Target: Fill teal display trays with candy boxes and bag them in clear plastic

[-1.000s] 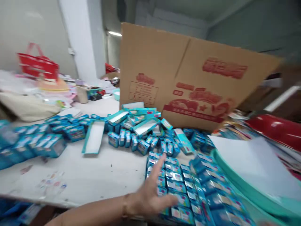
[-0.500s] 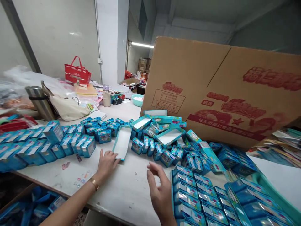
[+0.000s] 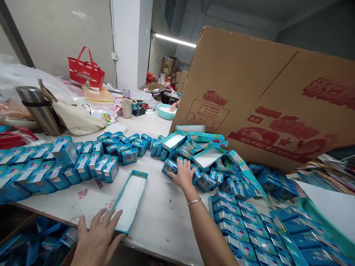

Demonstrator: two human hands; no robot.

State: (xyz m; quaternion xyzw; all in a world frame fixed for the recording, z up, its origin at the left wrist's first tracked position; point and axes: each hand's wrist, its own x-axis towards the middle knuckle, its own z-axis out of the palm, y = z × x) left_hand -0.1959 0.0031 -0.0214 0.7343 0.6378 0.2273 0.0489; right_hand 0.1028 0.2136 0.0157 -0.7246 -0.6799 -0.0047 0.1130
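Note:
A shallow blue tray with a white inside (image 3: pixel 132 195) lies on the table near its front edge. My left hand (image 3: pixel 98 231) is at the tray's near left corner, fingers spread; whether it touches the tray I cannot tell. Farther off, my right hand (image 3: pixel 183 173) reaches over a row of small blue boxes (image 3: pixel 205 181), its fingers apart and covering some of them. I cannot make out a box in its grasp. More empty trays (image 3: pixel 209 158) are piled loosely just behind those boxes.
Rows of blue boxes (image 3: pixel 39 177) stand at the left. Filled trays (image 3: pixel 244 229) lie at the right front. A large cardboard carton (image 3: pixel 238 81) leans behind the pile. A steel flask (image 3: pixel 39 111) and cloth bag (image 3: pixel 77 118) stand back left. Another person's hand (image 3: pixel 174 106) is at a green basin (image 3: pixel 165 112).
The white-lined tray has come nearer to the table's front edge, with my left hand moving back too. My right hand has reached forward to the small boxes. The view has shifted slightly.

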